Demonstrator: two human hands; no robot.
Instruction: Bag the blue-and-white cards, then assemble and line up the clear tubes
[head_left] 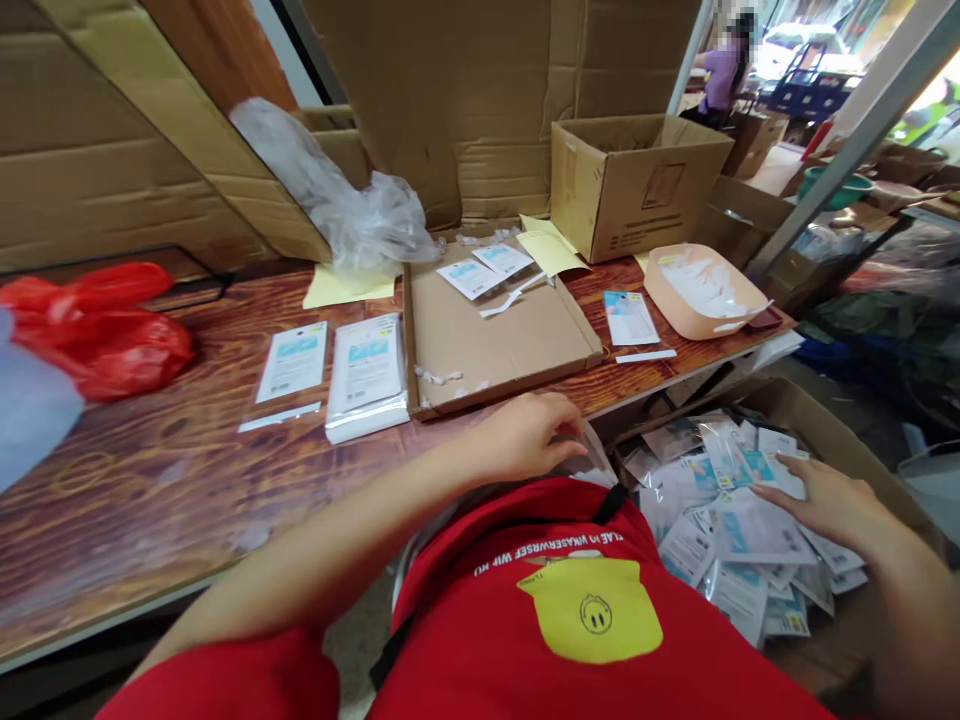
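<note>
Both hands are working low: left hand (529,435) pinching a clear packet (592,455) at the desk (150,480) edge, right hand (821,495) lying flat on loose packets (739,535) in the box (832,435), which look slippery enough to slide off.

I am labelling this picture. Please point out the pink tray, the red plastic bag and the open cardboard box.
pink tray (679,305), head view, on its front rim.
red plastic bag (112,340), head view, on its middle.
open cardboard box (637,205), head view, on its front wall.

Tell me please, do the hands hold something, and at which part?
The right hand rests on packets in the box, gripping none visibly. The left hand touches a clear packet at its edge; a hold cannot be told.
</note>
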